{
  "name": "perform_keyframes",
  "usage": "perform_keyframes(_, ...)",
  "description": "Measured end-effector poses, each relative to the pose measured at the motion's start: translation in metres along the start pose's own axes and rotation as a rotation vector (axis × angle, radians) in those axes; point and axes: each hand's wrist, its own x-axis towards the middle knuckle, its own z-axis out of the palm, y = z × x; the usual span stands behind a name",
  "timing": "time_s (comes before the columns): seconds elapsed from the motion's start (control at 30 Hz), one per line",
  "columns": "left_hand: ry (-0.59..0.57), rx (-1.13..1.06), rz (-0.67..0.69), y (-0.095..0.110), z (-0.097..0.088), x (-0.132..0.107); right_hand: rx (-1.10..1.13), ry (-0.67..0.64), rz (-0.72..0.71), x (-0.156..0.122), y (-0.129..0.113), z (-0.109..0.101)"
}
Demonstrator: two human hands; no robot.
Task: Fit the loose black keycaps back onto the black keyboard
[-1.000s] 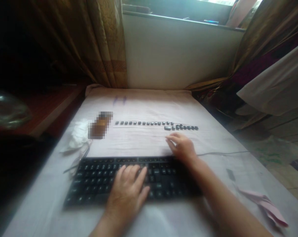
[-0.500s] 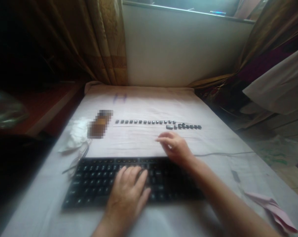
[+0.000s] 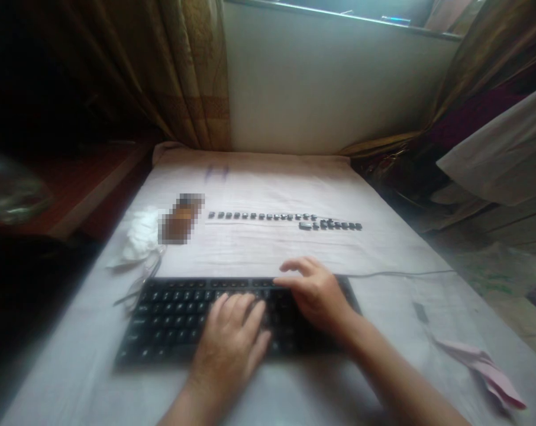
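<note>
A black computer keyboard [image 3: 170, 322] lies across the cloth in front of me. My left hand [image 3: 232, 328] rests over its middle keys, palm down with the fingers stretched out. Over the right part of the keyboard is my right hand [image 3: 316, 293]; its thumb and index finger are apart, and nothing shows between them. That part of the keyboard looks dark, and I cannot make out its keys. Beyond the hands, small dark keycaps stand in a long row [image 3: 252, 216], with a shorter cluster of keycaps [image 3: 339, 226] at its right end.
Left of the keycaps lie a blurred-out brown object [image 3: 179, 222], a crumpled white cloth or tissue [image 3: 139, 236] and what look like eyeglasses [image 3: 139, 290]. A cable [image 3: 396, 274] runs right from the keyboard. A pink cloth strip [image 3: 481, 364] lies at the right.
My right hand has moved back toward me from near the keycaps to over the keyboard, and its thumb and index finger have spread. My left hand stays on the keys.
</note>
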Motion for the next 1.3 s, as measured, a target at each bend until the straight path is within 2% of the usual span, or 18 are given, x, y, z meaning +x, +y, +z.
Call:
perform_keyframes(0.17, 0.010, 0.001, 0.005, 0.000, 0.000, 0.000, -0.017, -0.102, -0.063, -0.002, -0.001, 0.004)
perform_keyframes(0.37, -0.004, -0.003, 0.000, -0.001, 0.001, -0.001, 0.025, 0.007, -0.026, -0.002, 0.003, 0.000)
perform_keyframes(0.53, -0.003, 0.009, 0.004, -0.001, 0.001, -0.001, -0.011, -0.080, -0.069, 0.001, 0.003, 0.002)
perform_keyframes(0.63, -0.004, 0.007, 0.005, -0.001, 0.001, -0.001, -0.050, 0.047, -0.025, 0.007, 0.017, -0.007)
perform_keyframes(0.7, 0.000, 0.008, 0.009, -0.001, 0.001, -0.001, -0.111, 0.120, 0.046, 0.013, 0.036, -0.016)
perform_keyframes(0.77, 0.010, 0.012, 0.011, -0.001, 0.001, -0.001, -0.203, 0.127, 0.146, 0.017, 0.060, -0.023)
perform_keyframes(0.87, 0.029, 0.025, 0.022, -0.002, 0.002, -0.001, -0.373, 0.060, 0.337, 0.024, 0.096, -0.028)
perform_keyframes(0.97, 0.049, 0.037, 0.044, -0.003, 0.004, -0.001, -0.501, -0.098, 0.459, 0.031, 0.121, -0.029)
perform_keyframes(1.1, 0.060, 0.054, 0.056, -0.004, 0.006, 0.000, -0.560, -0.271, 0.446, 0.042, 0.135, -0.025)
perform_keyframes(1.3, 0.064, 0.073, 0.073, -0.006, 0.006, -0.001, -0.561, -0.352, 0.414, 0.053, 0.140, -0.014)
